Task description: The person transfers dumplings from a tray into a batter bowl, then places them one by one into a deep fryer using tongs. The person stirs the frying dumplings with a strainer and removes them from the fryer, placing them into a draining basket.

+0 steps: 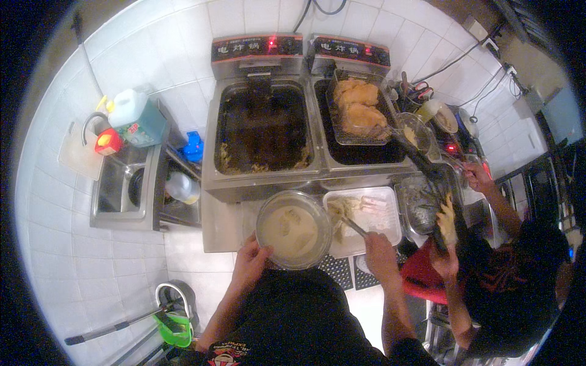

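Observation:
My left hand (252, 258) grips the lower left rim of a round bowl of pale batter (294, 230), in which some lumps show. My right hand (380, 254) is closed on the handle of a metal utensil (355, 226), whose kind I cannot tell. The utensil's far end rests over the left part of a white plastic tray (384, 233) holding pale, batter-coated pieces. Behind the bowl stands an electric deep fryer (261, 132) with dark oil and crumbs along its edge. In the fryer beside it, a wire basket (336, 132) holds golden fried pieces (361, 114).
A co-worker (499, 279) stands close on the right, one hand by the basket's black handle (419, 158). A clear container (419, 206) sits right of the tray. To the left are a sink (121, 187), a detergent jug (139, 121) and a green mop bucket (176, 327) on the floor.

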`<state>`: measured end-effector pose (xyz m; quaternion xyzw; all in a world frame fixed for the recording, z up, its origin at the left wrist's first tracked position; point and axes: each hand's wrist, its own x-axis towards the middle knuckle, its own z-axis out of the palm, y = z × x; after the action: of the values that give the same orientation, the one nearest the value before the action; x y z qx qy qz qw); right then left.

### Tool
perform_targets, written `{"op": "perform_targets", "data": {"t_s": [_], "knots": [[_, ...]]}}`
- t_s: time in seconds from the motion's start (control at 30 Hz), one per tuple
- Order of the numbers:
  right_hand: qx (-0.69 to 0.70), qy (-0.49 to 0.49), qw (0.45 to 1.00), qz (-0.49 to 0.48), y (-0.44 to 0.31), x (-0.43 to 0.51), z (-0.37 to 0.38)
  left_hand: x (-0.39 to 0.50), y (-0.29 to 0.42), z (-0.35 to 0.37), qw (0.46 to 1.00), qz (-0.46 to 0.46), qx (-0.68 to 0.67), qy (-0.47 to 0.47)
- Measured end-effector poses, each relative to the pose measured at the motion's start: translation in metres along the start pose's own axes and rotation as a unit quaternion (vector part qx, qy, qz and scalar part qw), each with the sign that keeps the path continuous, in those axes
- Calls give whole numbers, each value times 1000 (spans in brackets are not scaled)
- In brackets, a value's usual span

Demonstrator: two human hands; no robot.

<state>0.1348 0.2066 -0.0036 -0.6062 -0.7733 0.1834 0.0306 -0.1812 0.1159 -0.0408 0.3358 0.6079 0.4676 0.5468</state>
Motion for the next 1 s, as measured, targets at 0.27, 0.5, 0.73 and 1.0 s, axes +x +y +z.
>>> {"op": "perform_targets", "data": {"t_s": [0.27,0.5,0.73,1.0], "knots": [[70,60,995,33,-4,-2,28,1,-8,1,997,-33,-74,2],[141,90,984,-60,-21,-25,-15,4,-16,-6,998,-53,-44,-16],[141,-58,984,-91,-69,-30,1,3,-7,-1,999,-27,-39,-8],[-8,64,998,-17,-10,-13,8,2,-13,-2,996,-43,-77,-3]]}}
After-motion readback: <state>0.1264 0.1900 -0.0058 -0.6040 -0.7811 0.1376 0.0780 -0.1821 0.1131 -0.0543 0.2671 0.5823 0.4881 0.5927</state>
